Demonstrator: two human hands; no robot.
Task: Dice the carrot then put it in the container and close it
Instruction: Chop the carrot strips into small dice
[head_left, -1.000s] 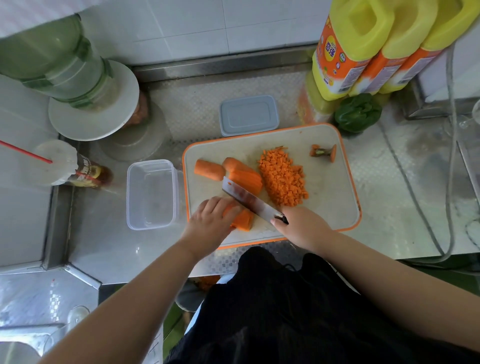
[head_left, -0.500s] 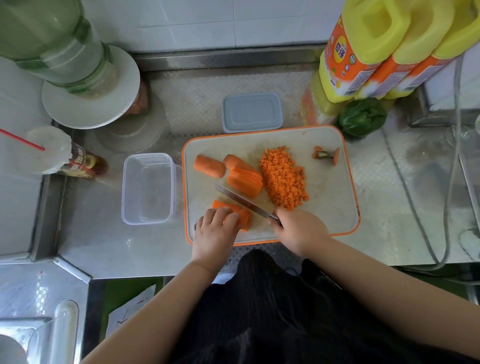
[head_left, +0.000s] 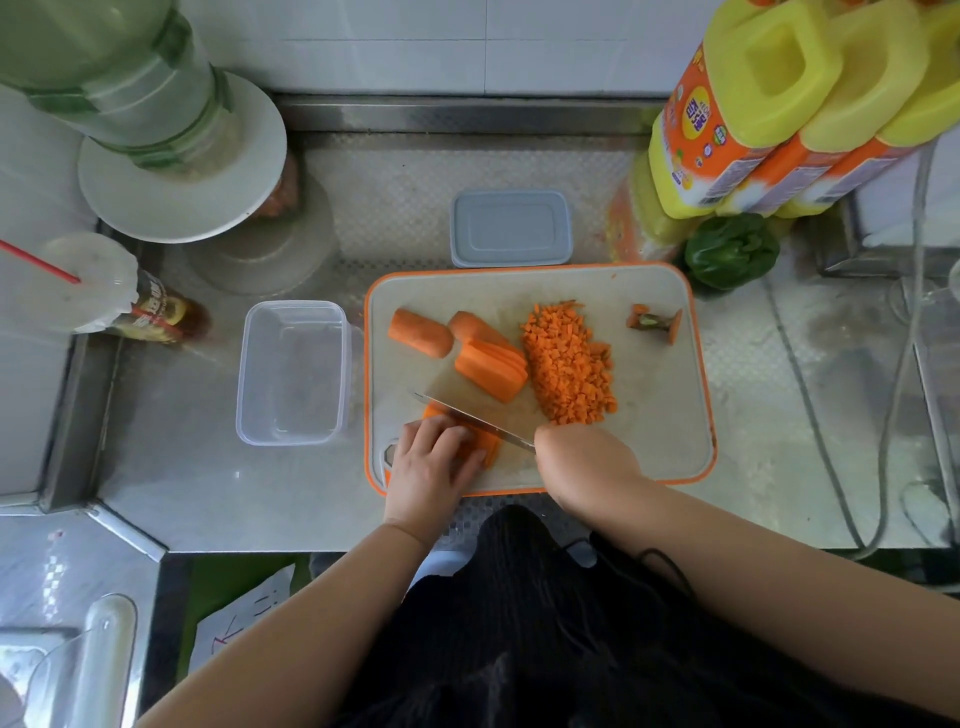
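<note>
An orange-rimmed cutting board carries a pile of diced carrot, a stack of carrot slabs, a whole carrot chunk and a cut-off carrot top. At the board's near left, my left hand presses its curled fingers on a flat carrot piece. My right hand grips a knife whose blade lies across that piece. An empty clear container stands left of the board. Its grey lid lies behind the board.
A green pepper and yellow bottles stand at the back right. A large green jug on a white plate and a cup with a red straw stand at the left. Cables run along the right.
The knife blade has come down from above the carrot slabs onto the flat piece under my left hand. My left hand has shifted slightly left along that piece.
</note>
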